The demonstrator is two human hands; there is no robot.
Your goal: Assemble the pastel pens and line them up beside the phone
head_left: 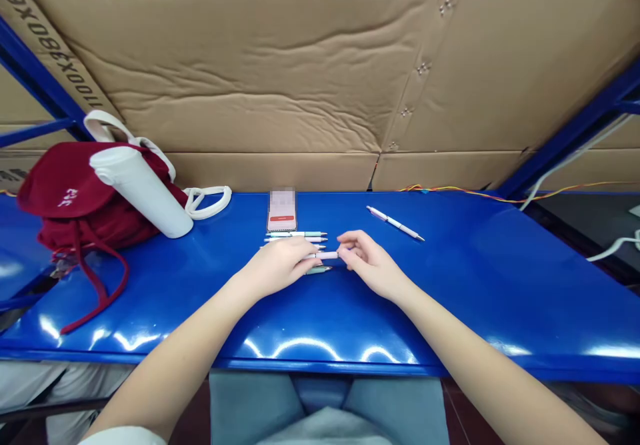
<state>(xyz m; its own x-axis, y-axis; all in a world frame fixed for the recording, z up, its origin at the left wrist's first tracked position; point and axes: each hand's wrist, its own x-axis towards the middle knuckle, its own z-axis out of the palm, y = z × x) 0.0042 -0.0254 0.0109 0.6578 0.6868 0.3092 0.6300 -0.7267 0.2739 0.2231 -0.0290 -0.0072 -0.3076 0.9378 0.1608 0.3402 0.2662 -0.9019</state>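
Note:
Near the middle of the blue table, a pale pen (327, 255) lies crosswise between my two hands. My left hand (281, 264) is closed on its left part, with thumb and fingers around it. At its right end is my right hand (367, 262), its thumb and fingertips pinched on the pen's tip. Several more pens lie in a row under and beyond my left hand, among them a light blue one (295, 234) at the back and a greenish one (320, 270) nearer me. My left hand partly hides them.
A phone (283, 210) lies behind the row. One pen (395, 223) rests apart at the right. At the left are a dark red bag (95, 198) and a white bottle (143, 192) leaning on it. Cardboard (300, 85) walls the back of the blue table (475, 285); thin wires run along its rear edge.

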